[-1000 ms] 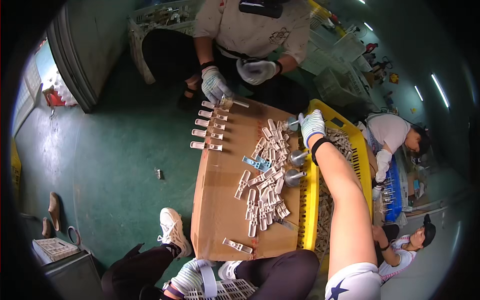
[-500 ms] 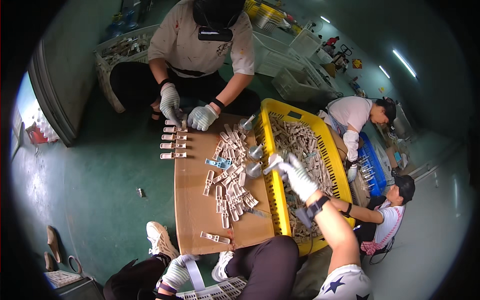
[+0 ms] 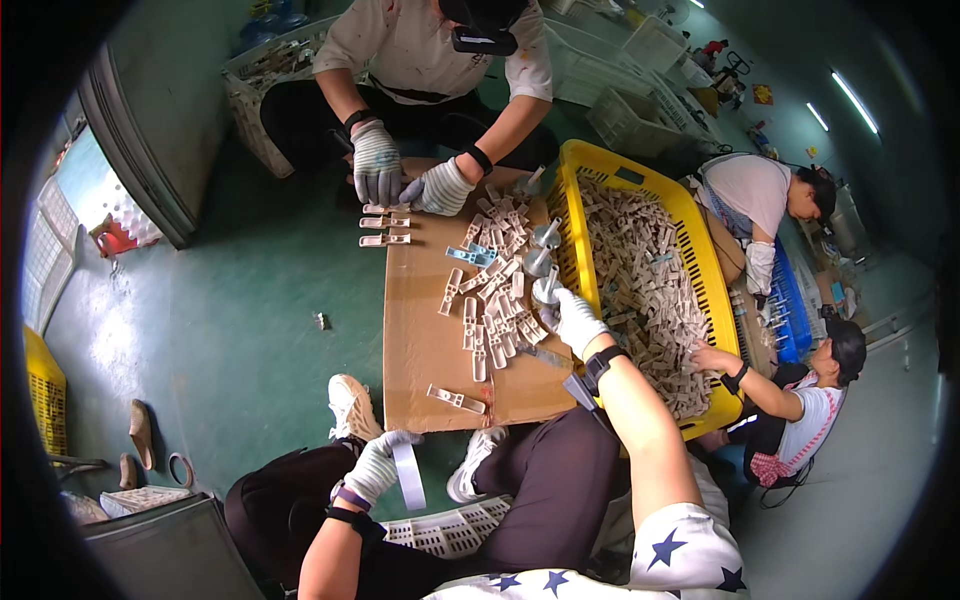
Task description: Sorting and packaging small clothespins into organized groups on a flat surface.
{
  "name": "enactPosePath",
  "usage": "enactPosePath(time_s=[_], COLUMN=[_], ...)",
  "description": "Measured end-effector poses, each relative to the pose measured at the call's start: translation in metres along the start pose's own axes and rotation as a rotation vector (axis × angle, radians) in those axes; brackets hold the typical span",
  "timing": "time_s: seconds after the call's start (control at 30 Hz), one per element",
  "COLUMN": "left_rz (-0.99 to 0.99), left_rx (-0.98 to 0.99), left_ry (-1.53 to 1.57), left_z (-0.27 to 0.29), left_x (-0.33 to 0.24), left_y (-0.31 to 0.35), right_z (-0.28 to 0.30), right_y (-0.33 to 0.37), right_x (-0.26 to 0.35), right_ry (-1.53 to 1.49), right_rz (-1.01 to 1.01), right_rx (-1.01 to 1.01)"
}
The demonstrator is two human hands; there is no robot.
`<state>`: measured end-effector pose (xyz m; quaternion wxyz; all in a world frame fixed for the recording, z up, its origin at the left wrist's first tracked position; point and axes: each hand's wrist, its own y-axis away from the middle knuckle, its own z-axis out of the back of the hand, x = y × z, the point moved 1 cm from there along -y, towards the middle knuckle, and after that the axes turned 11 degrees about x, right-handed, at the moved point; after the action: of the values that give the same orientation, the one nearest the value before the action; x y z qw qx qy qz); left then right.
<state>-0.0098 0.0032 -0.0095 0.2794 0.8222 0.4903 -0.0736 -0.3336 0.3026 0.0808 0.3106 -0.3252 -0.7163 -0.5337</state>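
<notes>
On the counter (image 3: pixel 412 310), I could pass along the bare left; heaped clips (image 3: pixel 490 284), stemmed discs (image 3: pixel 537 263) and yellow crate (image 3: pixel 572 232) obstruct the right.

One head-worn fisheye view, left of a side-by-side pair: upright, tilted down and forward over my left hand (image 3: pixel 375 468) and right hand (image 3: pixel 575 320), near; cardboard (image 3: pixel 425 335) mid-field, co-worker (image 3: pixel 415 45) opposite at top; rim dark, edges bowed.

Right hand (image 3: pixel 578 324) now at the nearest stemmed disc (image 3: pixel 545 291)
</notes>
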Motion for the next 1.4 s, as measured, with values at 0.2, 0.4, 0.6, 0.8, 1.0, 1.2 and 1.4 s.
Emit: enactPosePath(time_s=[0.2, 0.4, 0.6, 0.8, 1.0, 1.2, 1.4], left_rz=[-0.079, -0.064, -0.033, 0.001, 0.032, 0.054, 0.063], left_rx=[0.005, -0.065, -0.010, -0.037, -0.030, -0.036, -0.149], left_ry=[-0.109, 0.037, 0.049, 0.059, -0.018, -0.032, 0.000], left_z=[-0.010, -0.013, -0.009, -0.029, -0.032, -0.036, -0.046], left_x=[-0.001, -0.006, 0.002, 0.000, -0.008, -0.011, -0.009], left_y=[0.011, 0.013, -0.012, -0.002, 0.012, 0.016, 0.012], right_z=[-0.001, -0.001, -0.020, -0.038, -0.039, -0.058, -0.068], right_y=[-0.010, 0.048, 0.083, 0.121, 0.162, 0.205, 0.193], right_x=[-0.015, -0.034, -0.032, -0.039, -0.105, -0.185, -0.205], right_ry=[0.336, 1.359, 1.903, 1.750, 1.005, 0.077, -0.054], right_rz=[0.121, 0.118, 0.100, -0.188, 0.328, 0.199, 0.232], right_rx=[-0.208, 0.022, 0.060, 0.066, 0.120, 0.147, -0.070])
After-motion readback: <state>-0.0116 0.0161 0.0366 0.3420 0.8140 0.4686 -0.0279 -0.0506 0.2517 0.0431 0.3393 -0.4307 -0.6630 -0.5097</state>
